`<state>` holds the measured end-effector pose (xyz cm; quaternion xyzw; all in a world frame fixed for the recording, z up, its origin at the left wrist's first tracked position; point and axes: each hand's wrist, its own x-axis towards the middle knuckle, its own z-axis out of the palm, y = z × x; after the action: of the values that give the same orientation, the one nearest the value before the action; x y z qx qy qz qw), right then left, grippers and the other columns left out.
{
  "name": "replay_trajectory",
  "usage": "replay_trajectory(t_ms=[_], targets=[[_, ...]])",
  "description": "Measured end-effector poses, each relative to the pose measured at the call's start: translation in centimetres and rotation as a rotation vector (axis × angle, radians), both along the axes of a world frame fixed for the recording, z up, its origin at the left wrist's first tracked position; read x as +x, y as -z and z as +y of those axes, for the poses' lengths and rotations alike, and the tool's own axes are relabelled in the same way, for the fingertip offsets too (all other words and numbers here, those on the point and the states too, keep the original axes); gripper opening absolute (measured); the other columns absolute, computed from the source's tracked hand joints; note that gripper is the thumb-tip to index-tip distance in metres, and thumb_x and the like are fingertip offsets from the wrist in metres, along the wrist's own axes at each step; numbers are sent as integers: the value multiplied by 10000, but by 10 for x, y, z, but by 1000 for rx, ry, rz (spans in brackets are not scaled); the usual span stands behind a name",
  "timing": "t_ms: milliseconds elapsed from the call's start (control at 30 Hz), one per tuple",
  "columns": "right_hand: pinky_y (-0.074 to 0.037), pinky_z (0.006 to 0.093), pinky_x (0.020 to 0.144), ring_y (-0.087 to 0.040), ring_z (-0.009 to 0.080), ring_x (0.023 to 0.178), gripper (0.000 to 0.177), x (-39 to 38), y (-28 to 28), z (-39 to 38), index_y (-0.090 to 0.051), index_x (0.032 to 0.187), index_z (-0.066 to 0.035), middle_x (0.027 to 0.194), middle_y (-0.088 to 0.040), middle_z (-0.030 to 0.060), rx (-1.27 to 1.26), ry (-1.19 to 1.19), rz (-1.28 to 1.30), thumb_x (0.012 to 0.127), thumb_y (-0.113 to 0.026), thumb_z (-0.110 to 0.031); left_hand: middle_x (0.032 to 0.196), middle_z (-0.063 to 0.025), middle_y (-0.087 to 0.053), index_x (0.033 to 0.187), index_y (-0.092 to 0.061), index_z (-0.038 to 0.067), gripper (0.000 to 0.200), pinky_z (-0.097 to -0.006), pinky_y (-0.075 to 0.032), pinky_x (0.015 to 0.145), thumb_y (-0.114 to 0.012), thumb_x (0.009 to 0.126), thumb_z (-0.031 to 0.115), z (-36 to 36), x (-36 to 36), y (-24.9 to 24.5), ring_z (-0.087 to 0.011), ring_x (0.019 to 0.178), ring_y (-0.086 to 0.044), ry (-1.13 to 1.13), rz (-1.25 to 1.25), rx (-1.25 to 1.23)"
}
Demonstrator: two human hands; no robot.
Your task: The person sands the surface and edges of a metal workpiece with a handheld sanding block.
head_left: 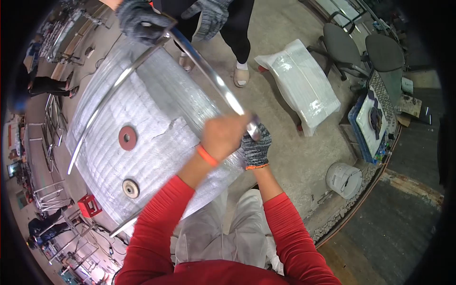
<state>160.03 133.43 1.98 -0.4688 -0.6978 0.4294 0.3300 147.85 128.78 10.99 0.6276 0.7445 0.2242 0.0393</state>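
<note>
Fingers of the right hand (257,148) clamp the metal frame (217,81); whether the blurred left hand (225,136) grips, I cannot tell.

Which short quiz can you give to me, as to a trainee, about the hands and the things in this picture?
1. True or false: the camera wearer's right hand wears a glove, while their left hand is bare.
2. The red disc and the beige disc lie on the wrapped surface. Which one is nearer to the wearer's lap: A) the red one, B) the beige one?
3. Fill the gap: the bent metal tube also reaches the co-worker's hands, which wear ____.

Key: 1 true; 2 B; 3 gloves
</note>
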Motion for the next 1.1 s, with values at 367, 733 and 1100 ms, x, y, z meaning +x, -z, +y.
replay_trajectory(t_ms=[367,733,1100], targets=[[-531,341,862,-660,207,961,541,42,-59,27,-620,1214,-39,1068,-682,112,-308,-394,-191,799,-810,-331,810,-94,-641,935,-609,12,238,-285,-484,637,-783,805,111,-92,-30,-60,-135,705,-598,-696,-947,277],[-514,419,854,-654,347,950,465,15,-83,84,-665,990,-74,1009,-695,164,-275,-1014,-434,838,-670,-514,838,-194,-629,964,-597,6,162,-389,-489,658,-699,856,74,-31,80,-93,-337,726,-620,-1112,-364,318],[-502,480,908,-615,392,1091,408,17,4,84,-597,1189,-100,1136,-664,194,-321,-1242,-304,912,-538,-394,1224,-292,-609,954,-547,21,192,-417,-538,812,-687,857,107,43,131,-49,-388,999,-661,-948,-152,124]])
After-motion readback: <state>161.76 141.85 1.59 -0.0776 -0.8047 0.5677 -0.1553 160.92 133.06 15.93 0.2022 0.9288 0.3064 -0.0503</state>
